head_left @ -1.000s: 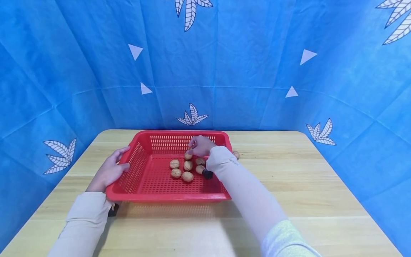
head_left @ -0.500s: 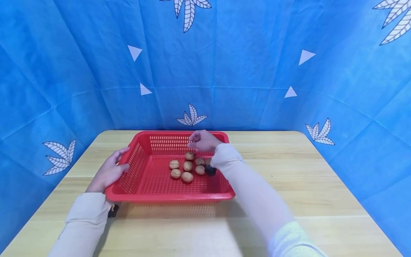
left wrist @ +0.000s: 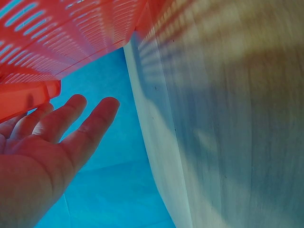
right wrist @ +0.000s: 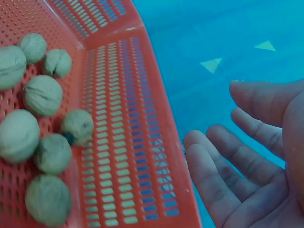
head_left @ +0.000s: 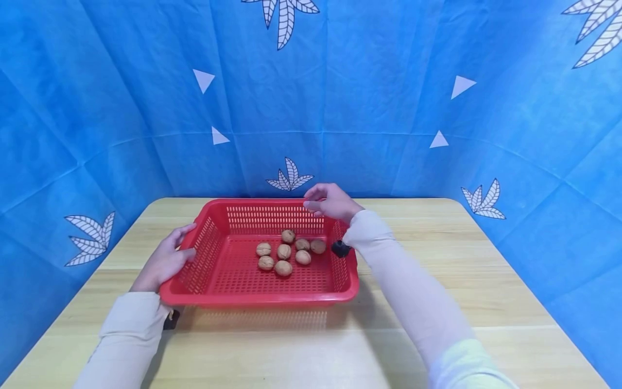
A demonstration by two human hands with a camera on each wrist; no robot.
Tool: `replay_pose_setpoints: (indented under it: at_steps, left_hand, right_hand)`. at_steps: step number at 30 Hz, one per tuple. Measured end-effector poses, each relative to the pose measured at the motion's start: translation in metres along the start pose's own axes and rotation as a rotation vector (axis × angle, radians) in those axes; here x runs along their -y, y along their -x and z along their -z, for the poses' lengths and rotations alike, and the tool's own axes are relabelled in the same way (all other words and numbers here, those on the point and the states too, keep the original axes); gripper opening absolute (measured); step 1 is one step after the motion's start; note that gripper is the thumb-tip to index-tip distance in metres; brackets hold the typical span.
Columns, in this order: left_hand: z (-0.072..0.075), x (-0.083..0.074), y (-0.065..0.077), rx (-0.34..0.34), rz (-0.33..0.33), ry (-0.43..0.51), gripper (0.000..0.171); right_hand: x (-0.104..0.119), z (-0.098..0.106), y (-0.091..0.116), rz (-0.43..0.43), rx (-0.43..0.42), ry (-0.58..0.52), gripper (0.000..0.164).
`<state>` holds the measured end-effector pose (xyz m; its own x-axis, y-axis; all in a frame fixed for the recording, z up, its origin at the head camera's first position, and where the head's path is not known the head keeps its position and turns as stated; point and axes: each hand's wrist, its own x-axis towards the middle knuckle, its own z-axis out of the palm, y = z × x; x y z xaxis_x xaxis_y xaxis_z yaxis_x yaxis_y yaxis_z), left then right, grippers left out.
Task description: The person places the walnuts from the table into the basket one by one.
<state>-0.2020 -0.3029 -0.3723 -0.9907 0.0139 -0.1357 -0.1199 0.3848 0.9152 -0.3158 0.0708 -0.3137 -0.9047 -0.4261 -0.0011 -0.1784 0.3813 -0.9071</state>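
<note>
A red plastic basket (head_left: 262, 298) with slotted walls stands on the wooden table, with several walnuts (head_left: 284, 252) lying on its floor, mostly toward the right half. At its left side my left hand (head_left: 167, 256) holds the rim, thumb over the edge; in the left wrist view some fingers (left wrist: 97, 124) stretch out below the rim. My right hand (head_left: 335, 202) hovers over the far right corner of the basket with loosely bent fingers and nothing in them. In the right wrist view that hand is beside the basket wall (right wrist: 126, 133), apart from the walnuts.
The pale wooden tabletop (head_left: 437, 259) extends to the right of the basket and in front of it. A blue cloth (head_left: 379, 108) with white leaf and triangle prints hangs behind and at both sides.
My right hand has let go of a walnut inside the basket and moved up and right to the far corner. The left hand stays put. A walnut outside the right wall is now out of sight.
</note>
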Motion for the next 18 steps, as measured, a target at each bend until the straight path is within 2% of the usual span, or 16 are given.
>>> replay_pose_setpoints:
  at_steps: [8, 14, 18]
  left_hand:
    - [-0.001, -0.001, 0.001, 0.0, -0.003, -0.007, 0.08]
    - [-0.001, 0.0, 0.001, -0.001, -0.006, -0.012, 0.081]
    - [-0.001, 0.0, 0.0, -0.003, -0.018, -0.014, 0.081]
  right_hand:
    - [-0.016, 0.032, 0.013, 0.001, -0.107, -0.065, 0.027]
    - [-0.04, 0.051, 0.023, -0.02, -0.208, -0.041, 0.026]
    - [-0.057, 0.06, 0.029, -0.061, -0.234, -0.026, 0.025]
